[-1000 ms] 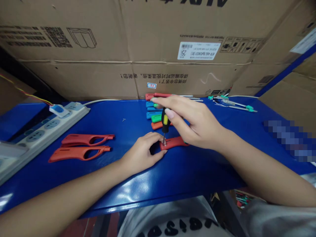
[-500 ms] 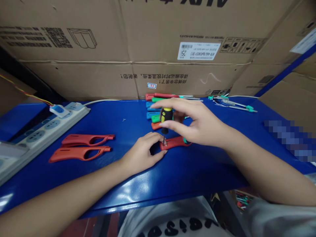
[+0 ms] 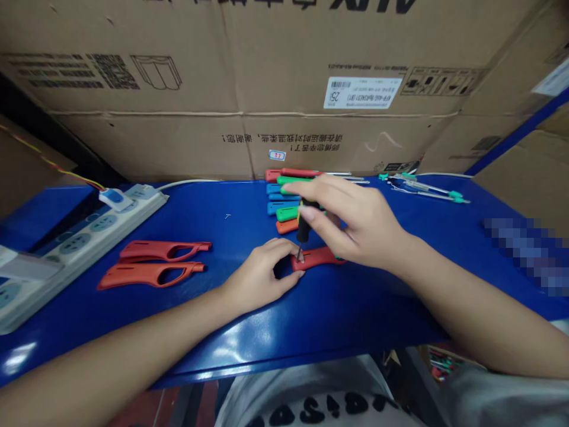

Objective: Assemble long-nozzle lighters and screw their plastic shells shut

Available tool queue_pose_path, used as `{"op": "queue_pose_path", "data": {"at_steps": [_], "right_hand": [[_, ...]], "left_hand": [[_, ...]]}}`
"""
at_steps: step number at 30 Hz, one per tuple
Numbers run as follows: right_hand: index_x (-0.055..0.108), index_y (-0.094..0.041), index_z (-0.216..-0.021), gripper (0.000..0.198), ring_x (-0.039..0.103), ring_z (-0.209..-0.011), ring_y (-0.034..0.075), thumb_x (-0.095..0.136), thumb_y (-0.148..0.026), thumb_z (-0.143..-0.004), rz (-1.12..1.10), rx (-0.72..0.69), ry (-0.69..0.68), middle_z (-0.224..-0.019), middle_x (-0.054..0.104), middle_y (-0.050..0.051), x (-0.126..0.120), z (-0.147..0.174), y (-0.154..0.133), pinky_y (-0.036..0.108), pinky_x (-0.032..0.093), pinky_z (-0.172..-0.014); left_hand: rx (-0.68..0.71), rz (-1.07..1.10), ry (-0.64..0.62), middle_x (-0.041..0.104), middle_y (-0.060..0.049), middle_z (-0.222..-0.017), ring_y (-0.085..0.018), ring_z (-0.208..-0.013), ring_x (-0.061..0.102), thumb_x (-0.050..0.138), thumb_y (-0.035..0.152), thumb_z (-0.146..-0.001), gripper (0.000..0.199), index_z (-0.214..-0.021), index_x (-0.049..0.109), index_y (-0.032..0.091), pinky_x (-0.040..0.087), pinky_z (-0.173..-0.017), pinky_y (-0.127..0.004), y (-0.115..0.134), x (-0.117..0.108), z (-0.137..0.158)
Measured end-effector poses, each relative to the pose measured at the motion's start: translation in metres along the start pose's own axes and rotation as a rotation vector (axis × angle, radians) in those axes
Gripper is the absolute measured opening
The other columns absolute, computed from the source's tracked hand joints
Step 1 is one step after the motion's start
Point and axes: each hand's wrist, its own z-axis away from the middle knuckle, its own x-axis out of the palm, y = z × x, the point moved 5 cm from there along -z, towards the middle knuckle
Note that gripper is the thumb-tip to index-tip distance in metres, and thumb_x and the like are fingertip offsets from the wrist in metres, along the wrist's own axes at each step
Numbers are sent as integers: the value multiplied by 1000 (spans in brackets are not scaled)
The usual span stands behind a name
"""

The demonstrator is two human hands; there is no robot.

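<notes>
Here, a red elongated plastic casing [image 3: 317,257] is clamped on the blue surface [image 3: 377,308] between the left fingers [image 3: 288,283], beside whose tips a black-and-yellow screwdriver [image 3: 303,230] is held point-down by the right fingers [image 3: 324,226].

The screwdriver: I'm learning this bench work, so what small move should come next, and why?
Probably a small twist of the screwdriver by the right hand: its tip appears to meet the red handle near one end, and the left hand pinches that end.
</notes>
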Motion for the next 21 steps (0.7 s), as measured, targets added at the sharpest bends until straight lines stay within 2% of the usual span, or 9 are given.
{"op": "queue_pose_path", "data": {"at_steps": [2,4,8,10,13,15,18,20,21], "right_hand": [[58,-19,-136,36,69,-89,14,43,-27,-104,-198,19,-63,-123,71,8,4,0,2,28,56,-78],[59,-20,-133,34,68,-83,12,49,-30,-102,-293,22,-83,-119,71,6,7,1,5,26,55,-74],[70,-17,-113,37,70,-90,21,66,-48,-92,10,-29,62,-107,75,8,1,4,9,32,55,-80],[65,-18,-126,37,68,-103,22,53,-42,-100,48,-56,-1,-122,71,9,2,4,8,34,54,-86],[47,-22,-146,42,65,-113,17,36,-26,-106,-134,-82,-174,-141,61,7,3,3,5,30,54,-89],[52,-21,-141,38,67,-105,16,43,-29,-104,-149,-113,-199,-133,66,7,0,2,2,28,55,-86],[66,-19,-121,36,71,-92,19,58,-44,-97,71,-143,-117,-107,75,7,-6,3,0,31,55,-79],[66,-19,-122,34,70,-95,21,55,-42,-99,120,-135,-89,-109,75,8,-7,3,-2,33,56,-82],[63,-19,-127,33,70,-98,21,50,-36,-102,66,-120,-97,-115,73,8,-6,3,-3,34,56,-84]], "left_hand": [[-9,6,-5,70,-3,-100,-18,-96,66,69,14,-85,13,-96,63,18,52,-90,-33,-1,0,0],[-16,8,-9,70,-4,-100,-18,-97,66,69,14,-86,13,-97,63,18,51,-91,-33,-1,1,1],[-5,6,-1,70,-4,-100,-18,-96,66,70,14,-86,13,-97,64,17,51,-92,-33,-1,0,0],[-2,7,1,70,-4,-100,-18,-96,66,70,14,-85,14,-98,64,17,51,-91,-32,-1,0,0],[-4,5,0,70,-3,-100,-17,-96,66,71,14,-85,15,-98,64,17,52,-90,-31,-1,0,0],[3,-2,2,70,-3,-99,-17,-95,66,70,13,-85,15,-98,64,17,52,-89,-30,-1,0,1],[13,-12,17,71,-3,-99,-17,-96,66,71,15,-85,16,-100,65,17,52,-89,-30,-2,1,1],[15,-16,24,70,-2,-99,-17,-95,66,71,15,-85,17,-101,65,18,52,-88,-30,-2,1,2],[12,-16,20,70,-2,-99,-17,-95,66,71,15,-85,17,-101,65,18,52,-89,-31,-2,1,1]]}}
